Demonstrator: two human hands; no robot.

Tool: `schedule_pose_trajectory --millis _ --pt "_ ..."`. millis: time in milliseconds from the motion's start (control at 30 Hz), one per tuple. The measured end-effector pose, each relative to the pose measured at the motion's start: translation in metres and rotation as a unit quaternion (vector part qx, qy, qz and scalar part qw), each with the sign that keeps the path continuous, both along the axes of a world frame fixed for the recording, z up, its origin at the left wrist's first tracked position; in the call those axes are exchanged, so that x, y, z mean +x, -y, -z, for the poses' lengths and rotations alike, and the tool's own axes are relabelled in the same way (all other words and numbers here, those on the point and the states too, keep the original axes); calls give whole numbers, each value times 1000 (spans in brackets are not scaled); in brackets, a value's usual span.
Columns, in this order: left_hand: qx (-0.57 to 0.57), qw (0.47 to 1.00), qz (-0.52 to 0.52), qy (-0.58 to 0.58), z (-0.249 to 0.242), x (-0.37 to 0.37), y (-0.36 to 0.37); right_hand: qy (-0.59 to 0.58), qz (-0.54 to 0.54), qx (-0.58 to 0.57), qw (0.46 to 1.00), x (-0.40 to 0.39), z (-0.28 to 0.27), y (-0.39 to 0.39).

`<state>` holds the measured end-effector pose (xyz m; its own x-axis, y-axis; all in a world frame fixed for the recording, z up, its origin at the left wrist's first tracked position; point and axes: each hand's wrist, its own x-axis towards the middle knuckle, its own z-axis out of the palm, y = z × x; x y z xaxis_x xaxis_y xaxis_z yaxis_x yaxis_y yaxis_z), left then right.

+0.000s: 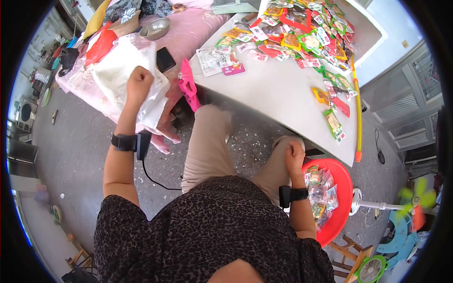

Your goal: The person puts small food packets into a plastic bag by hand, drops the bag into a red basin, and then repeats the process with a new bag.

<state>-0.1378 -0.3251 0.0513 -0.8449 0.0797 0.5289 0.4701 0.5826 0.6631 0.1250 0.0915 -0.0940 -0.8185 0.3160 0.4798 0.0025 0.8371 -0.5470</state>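
A person's left hand [140,81] is clenched above a crumpled white plastic bag [111,70], the fingers curled so tightly that anything pinched inside them cannot be made out; whether the knuckles touch the plastic is equally unclear. The bag spreads beneath and to the left of those fingers over a pink cover [198,21], its folds concealing any contents. Just beyond the same fingers, to the right, lies a flat black object [165,59], too plain to identify.

The right hand [295,155], also closed, is at the knee of a beige trouser leg [270,172], its palm turned from view; whether it grasps anything cannot be told. Just below and to the right of its fingers is a red basin [346,188] of sealed packets [324,191], partly masked by the forearm and the corner of a pale table [278,94].

Farther out from the right fingers, across that table, a heap of colorful food packets [302,37] runs to the top edge, where it is cut off; the print is too small to read. A cord [155,181] from the left wrist device [142,144] disappears at the patterned shirt [212,221]. Well to the right of the right fingers, a fan's green blades [415,193] are blurred.
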Motion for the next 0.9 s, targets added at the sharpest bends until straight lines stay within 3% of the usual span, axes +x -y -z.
schedule_pose_trajectory --millis 133,200,333,533,633,733,900 --pt "68 978 155 126 30 47 -79 -4 -35 -306 951 -18 -12 22" --pt "-3 978 175 114 48 72 -114 10 -85 -372 924 -31 -26 40" --pt "17 941 261 214 95 110 -158 106 -133 -572 802 -51 -36 80" --pt "96 876 314 353 137 138 -180 175 -166 -656 715 -55 -22 106" --pt "232 774 301 506 130 141 -180 167 -142 -703 676 -51 -17 108" --pt "245 708 344 566 128 138 -175 168 -129 -728 653 -45 -19 109" --pt "246 681 336 602 131 138 -175 174 -117 -729 652 -45 -4 108"
